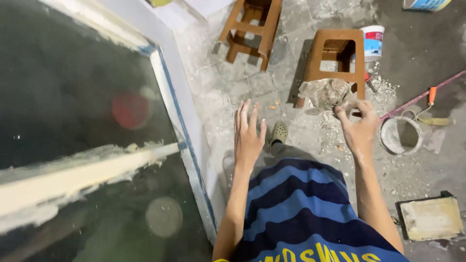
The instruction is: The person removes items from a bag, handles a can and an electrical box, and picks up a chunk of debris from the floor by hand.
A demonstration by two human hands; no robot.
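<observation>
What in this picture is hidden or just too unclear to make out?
- Right hand, head view: its curled fingers hide whether it grips the crumpled grey lump.
- White bucket: the contents are in shadow.
- Container: cut off by the top edge.
- Dark glass pane: glare spots and reflections blur whatever lies behind it.
- Left hand: spread open, holding nothing.

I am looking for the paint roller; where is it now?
In the head view, the paint roller lies on the floor at the far right, just beyond the round white bucket and right of the right hand.
</observation>
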